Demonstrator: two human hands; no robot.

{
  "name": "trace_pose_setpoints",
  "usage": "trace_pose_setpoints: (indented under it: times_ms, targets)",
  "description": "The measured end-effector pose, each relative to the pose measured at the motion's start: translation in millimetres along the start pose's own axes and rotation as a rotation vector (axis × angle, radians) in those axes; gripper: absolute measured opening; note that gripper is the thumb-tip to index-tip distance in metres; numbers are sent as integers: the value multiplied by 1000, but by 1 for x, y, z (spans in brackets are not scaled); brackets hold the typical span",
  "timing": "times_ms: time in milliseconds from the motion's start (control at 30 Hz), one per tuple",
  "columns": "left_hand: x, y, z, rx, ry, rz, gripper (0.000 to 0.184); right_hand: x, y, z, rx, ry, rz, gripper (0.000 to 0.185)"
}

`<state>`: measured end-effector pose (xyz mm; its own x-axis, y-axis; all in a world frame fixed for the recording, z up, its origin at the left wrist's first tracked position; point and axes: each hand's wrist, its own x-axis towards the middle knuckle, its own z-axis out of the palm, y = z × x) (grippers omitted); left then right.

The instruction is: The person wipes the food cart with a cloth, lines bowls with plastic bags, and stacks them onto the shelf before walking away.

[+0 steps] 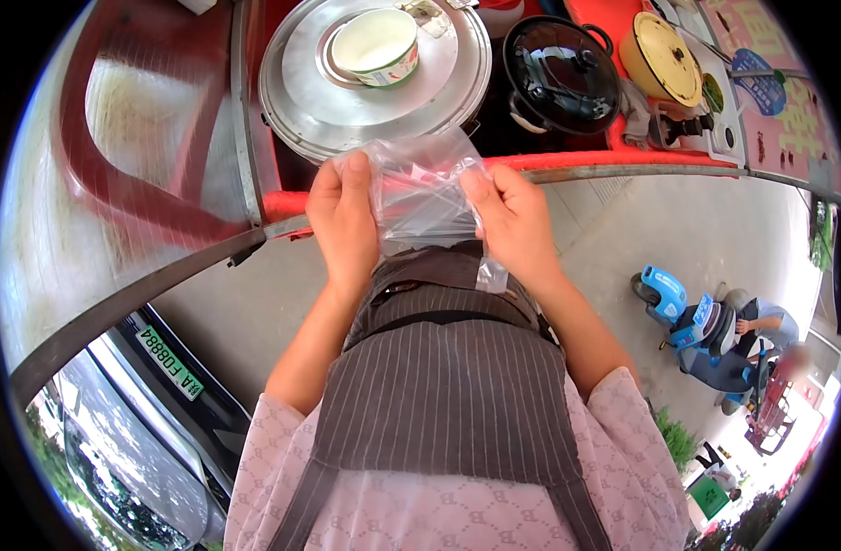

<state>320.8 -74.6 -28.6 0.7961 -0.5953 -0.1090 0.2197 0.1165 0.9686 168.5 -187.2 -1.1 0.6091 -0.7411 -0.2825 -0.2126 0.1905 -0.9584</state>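
A clear plastic bag [425, 197] is stretched between my two hands, in front of the striped apron. My left hand [343, 213] pinches its left side, thumb on top. On the other side my right hand [512, 220] grips the bag with thumb and bent fingers. A loose corner of the plastic hangs below my right hand. Just beyond the bag, a paper bowl [376, 46] with a green and red printed side stands on a large round metal lid [292, 92].
A black lidded pot [560, 73] and a yellow lidded pot [661, 57] stand to the right on the red counter. The counter's metal edge [641, 172] runs across in front of me. A parked car [136, 441] is at left; a person sits by a blue scooter [682, 317] at right.
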Motion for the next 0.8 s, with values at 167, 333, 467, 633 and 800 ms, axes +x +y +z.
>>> trace_pose_setpoints:
  times_ms: [167, 333, 467, 633, 800]
  targets:
    - [-6, 23, 5, 723, -469, -127, 46, 7, -3, -5, -525, 50, -440, 41]
    - [-3, 27, -2, 1074, -459, 87, 68, -13, -25, -7, -823, -149, -675, 43]
    - [-3, 59, 6, 1136, -384, 370, 72, -8, -13, -21, -1137, -170, -670, 34]
    - [0, 66, -5, 974, -764, 537, 66, 14, -42, -32, -1329, 60, -536, 29]
    - [23, 82, -7, 1436, -313, 391, 60, 6, -77, -14, -830, -616, -567, 61]
